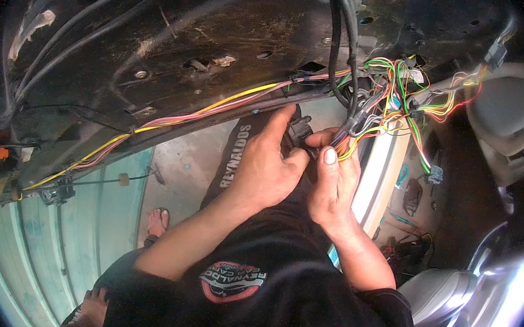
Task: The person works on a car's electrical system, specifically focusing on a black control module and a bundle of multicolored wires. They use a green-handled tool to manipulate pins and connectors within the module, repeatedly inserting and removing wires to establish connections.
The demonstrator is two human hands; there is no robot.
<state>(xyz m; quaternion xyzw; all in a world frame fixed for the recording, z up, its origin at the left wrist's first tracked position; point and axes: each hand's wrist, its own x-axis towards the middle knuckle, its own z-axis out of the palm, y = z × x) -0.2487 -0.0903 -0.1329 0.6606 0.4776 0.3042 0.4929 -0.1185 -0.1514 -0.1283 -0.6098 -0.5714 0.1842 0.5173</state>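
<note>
A black plastic connector sits between my two hands at the middle of the view. My left hand is closed around its near left side, the index finger stretched along it. The fingers of my right hand pinch a bunch of thin coloured wires close beside the connector. The thumb lies on top of the wires. Whether they run into that connector is hidden by my fingers. Just beyond my right hand the wires spread into a loose multicoloured tangle.
A dark, dirty panel spans the top, with a yellow and pink wire run along its lower edge. Black cables hang near my hands. A pale blue connector dangles at right, near a grey seat. A bare foot shows at left.
</note>
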